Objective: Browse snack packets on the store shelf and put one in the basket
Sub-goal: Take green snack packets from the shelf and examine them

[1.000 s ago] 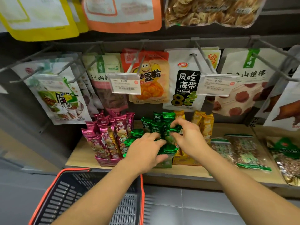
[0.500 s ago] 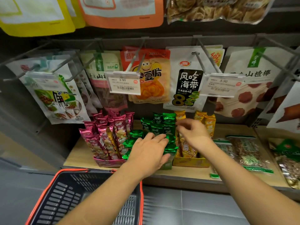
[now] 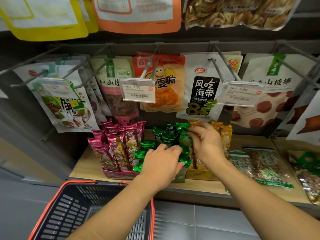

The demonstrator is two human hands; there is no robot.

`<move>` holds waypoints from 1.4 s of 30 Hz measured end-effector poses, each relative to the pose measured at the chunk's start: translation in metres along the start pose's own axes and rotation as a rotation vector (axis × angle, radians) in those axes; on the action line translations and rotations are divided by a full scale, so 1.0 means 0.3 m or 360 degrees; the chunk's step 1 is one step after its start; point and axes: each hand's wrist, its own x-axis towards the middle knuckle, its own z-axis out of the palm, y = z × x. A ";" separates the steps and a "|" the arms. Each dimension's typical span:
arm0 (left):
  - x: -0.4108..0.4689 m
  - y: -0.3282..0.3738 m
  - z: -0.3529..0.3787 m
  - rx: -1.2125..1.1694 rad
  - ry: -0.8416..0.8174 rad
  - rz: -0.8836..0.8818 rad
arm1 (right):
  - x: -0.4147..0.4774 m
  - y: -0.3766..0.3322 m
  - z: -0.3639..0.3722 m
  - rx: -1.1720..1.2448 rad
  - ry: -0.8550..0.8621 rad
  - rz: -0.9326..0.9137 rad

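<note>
My right hand (image 3: 207,144) is touching the upright green packets (image 3: 170,135) from above, grip undeterminable; left hand (image 3: 161,163) lying flat, nearer the basket (image 3: 79,182)

Colours:
- green packets (image 3: 170,135): shiny foil green.
- magenta packets (image 3: 117,146): foil, yellow snack print.
- yellow-orange packets (image 3: 226,135): gold.
- basket (image 3: 78,183): dark slotted grid, red-orange rim.
- shelf (image 3: 84,165): light wood.
- white pouch (image 3: 204,90): black label, yellow "8".
- orange pouch (image 3: 164,84): yellow cartoon.
- price tags (image 3: 137,91): white.
- floor (image 3: 207,222): grey tiles.
</note>
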 end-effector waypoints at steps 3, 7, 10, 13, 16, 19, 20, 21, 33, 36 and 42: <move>0.001 0.004 0.002 -0.0124 0.0028 -0.0047 | -0.049 -0.056 -0.114 0.0095 0.0417 -0.0382; 0.010 -0.017 -0.029 -0.0462 -0.0055 -0.0099 | -0.136 -0.104 -0.264 0.0017 0.0507 -0.0683; 0.002 -0.014 -0.082 -0.0671 0.0156 -0.0144 | -0.192 -0.129 -0.390 -0.0001 0.0584 -0.0753; -0.028 0.018 -0.174 -0.1070 0.0338 -0.0205 | -0.222 -0.155 -0.509 0.0123 0.0569 -0.0659; -0.084 0.080 -0.285 -0.1822 0.0224 -0.0078 | -0.249 -0.163 -0.562 0.0323 0.0394 -0.0502; -0.140 0.175 -0.347 -0.2192 -0.0008 0.0068 | -0.289 -0.168 -0.536 0.0517 0.0218 -0.0317; -0.150 0.204 -0.352 -0.2227 -0.0009 0.0061 | -0.300 -0.172 -0.521 0.0633 0.0181 -0.0213; -0.157 0.226 -0.352 -0.2230 0.0031 0.0026 | -0.308 -0.175 -0.510 0.0765 0.0145 -0.0113; -0.176 0.215 -0.354 -0.2072 0.0263 0.0038 | -0.324 -0.136 -0.463 0.1139 -0.0199 0.0079; -0.174 0.205 -0.362 -0.2362 0.0185 0.0078 | -0.313 -0.120 -0.456 0.1151 -0.0635 0.0104; -0.157 0.167 -0.375 -0.2451 0.0396 -0.0014 | -0.323 -0.138 -0.451 0.1001 -0.0695 -0.0025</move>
